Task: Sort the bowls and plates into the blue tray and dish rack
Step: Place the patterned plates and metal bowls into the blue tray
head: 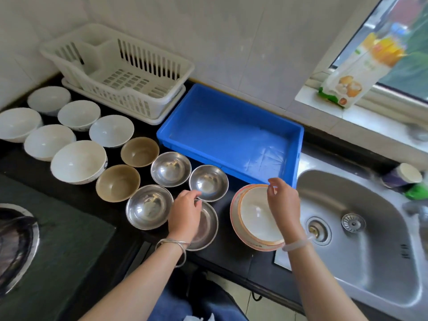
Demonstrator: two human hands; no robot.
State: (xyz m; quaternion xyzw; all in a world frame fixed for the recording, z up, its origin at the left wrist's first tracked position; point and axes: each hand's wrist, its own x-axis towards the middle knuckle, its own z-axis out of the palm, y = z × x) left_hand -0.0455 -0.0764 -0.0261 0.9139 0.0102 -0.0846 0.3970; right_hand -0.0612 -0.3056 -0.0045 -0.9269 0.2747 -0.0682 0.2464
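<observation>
Head view of a black counter (231,251) between a stove (14,246) and a steel sink (361,262). Against the tiled wall stand the white dish rack (129,98) and, just to its right, the blue tray (231,130). The ware lies in front of them: six white bowls (78,162) at the left, two brown bowls (117,183) beside these, then three steel bowls (149,206), all upright. Nearest the person are a shallow steel dish (207,228) and, next to the sink, a stack of orange-rimmed plates (254,218). The left hand (185,214) is over the steel dish, its fingers bent down toward the far rim. Whether they grip that rim cannot be told. The right hand (283,202) is over the plate stack with thumb and forefinger curled near the far edge of the top plate — contact is likewise unclear. A carton (354,72) leans on the window sill.
</observation>
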